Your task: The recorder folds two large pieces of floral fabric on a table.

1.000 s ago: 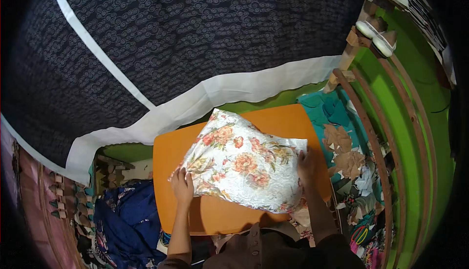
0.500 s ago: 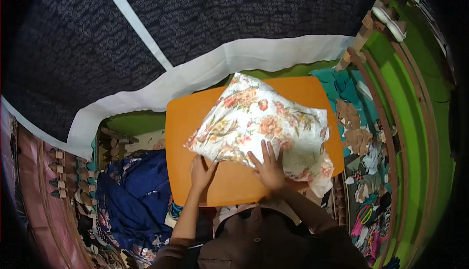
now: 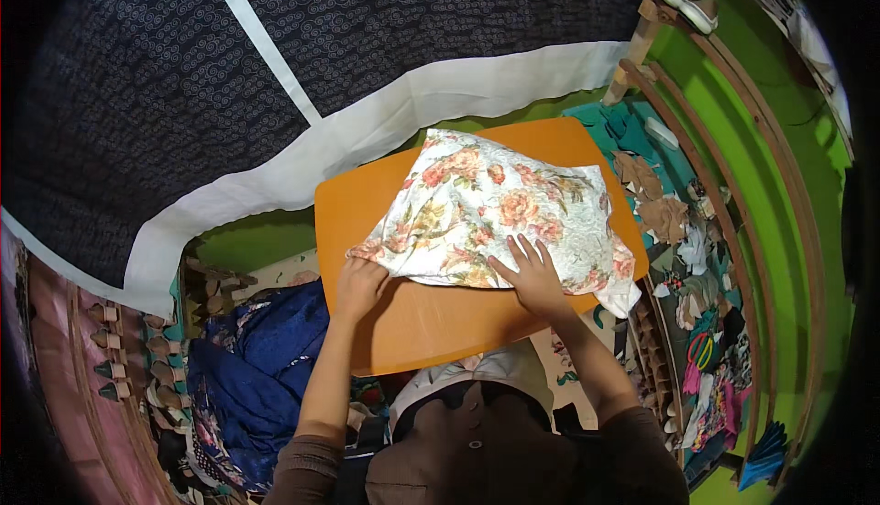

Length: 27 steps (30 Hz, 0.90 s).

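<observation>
A white floral cloth (image 3: 449, 216) with orange and pink roses lies across the orange table (image 3: 422, 322). Its near left corner is under the bent fingers of my left hand (image 3: 362, 285), which grips the edge there. Spread fingers of my right hand (image 3: 536, 280) rest flat on the cloth near the middle of its near edge. On the far right, a crumpled end of the cloth hangs over the table's side.
Dark blue fabric (image 3: 257, 367) is heaped left of the table. A dark patterned curtain (image 3: 440, 19) with a white border hangs beyond it. Wooden racks (image 3: 724, 203) run along the right, beside fabric scraps (image 3: 665, 221). Shoes (image 3: 110, 367) line the left rack.
My left hand has moved up onto the cloth's left corner and closed on it. The right hand has shifted slightly right and away from me. The near edge looks straighter; the view has shifted.
</observation>
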Available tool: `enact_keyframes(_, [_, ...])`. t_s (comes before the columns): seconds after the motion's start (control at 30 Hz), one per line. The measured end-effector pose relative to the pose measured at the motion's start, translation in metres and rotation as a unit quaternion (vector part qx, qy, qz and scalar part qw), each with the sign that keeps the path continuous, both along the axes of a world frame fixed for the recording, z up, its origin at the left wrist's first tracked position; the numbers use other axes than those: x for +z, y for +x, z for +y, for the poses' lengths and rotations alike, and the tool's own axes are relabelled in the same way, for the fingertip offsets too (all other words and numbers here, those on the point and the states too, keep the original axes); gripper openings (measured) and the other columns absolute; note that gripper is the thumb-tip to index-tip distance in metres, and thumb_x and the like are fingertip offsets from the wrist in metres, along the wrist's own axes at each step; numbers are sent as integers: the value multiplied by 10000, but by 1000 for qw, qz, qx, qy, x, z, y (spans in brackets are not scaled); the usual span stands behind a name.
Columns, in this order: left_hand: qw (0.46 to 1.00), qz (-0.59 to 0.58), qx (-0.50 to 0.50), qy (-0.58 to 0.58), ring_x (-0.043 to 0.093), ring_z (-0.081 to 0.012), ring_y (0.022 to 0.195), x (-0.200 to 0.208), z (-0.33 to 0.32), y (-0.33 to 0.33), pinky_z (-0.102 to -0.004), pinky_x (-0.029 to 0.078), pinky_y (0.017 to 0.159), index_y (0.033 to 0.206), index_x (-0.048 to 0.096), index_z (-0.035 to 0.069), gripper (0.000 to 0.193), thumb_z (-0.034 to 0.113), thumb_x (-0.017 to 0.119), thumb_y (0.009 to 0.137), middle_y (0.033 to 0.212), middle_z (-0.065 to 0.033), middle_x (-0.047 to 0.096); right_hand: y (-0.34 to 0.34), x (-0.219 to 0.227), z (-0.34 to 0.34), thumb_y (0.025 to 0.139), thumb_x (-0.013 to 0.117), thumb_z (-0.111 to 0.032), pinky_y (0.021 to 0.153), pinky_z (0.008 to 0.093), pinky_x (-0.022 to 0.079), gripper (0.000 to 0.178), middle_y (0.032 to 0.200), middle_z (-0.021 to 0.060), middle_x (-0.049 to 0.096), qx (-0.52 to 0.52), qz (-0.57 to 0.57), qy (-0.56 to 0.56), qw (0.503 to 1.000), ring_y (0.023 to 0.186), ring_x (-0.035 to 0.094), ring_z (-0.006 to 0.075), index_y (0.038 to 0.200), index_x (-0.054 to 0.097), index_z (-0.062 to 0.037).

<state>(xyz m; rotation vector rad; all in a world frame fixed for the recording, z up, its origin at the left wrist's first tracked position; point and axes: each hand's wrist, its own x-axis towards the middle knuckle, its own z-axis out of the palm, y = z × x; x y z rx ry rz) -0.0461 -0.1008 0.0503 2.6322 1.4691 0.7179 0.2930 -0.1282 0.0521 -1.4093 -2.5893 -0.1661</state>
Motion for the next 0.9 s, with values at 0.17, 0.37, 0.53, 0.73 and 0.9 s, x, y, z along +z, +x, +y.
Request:
enact_keyframes(0.17, [999,40,-17,23,538,-265,857,7,-24,-8,-381,413,739,847,605,65,163,184,630,738,863,-65,595,-1,-4,-15,735,492,-9,1020,489,240,631,1333,178,372,1,4,-30,1000,1247,337,316,1287,420,-306])
enact_keyframes(0.37, [996,-28,82,7,517,-286,955,27,-44,12,-409,399,818,1040,588,114,367,295,666,731,1049,-106,534,-11,-1,-28,695,632,-205,1025,488,236,633,1359,146,344,-21,41,-54,997,1262,313,311,1285,424,-302])
enact_keyframes(0.53, [987,129,2,-97,496,-254,1066,-17,-22,-13,-428,326,929,1122,571,157,435,100,618,694,1234,-34,504,-5,-5,-25,814,528,-352,1028,494,213,470,1374,139,331,-5,117,-78,990,1264,302,324,1258,473,-210])
enact_keyframes(0.73, [967,123,130,-184,494,-261,1066,3,-10,-8,-456,338,898,1091,572,114,388,102,563,703,1125,-64,565,31,-29,-28,874,458,-309,1034,494,200,450,1372,130,341,-243,128,-30,961,1272,293,326,1297,422,-161])
enact_keyframes(0.9, [995,-33,-17,-90,492,-340,1020,33,15,105,-474,349,874,1133,510,3,395,163,502,772,1123,-194,524,16,-29,6,876,433,-281,1036,529,165,450,1374,139,334,-317,129,23,939,1277,284,327,1304,409,-148])
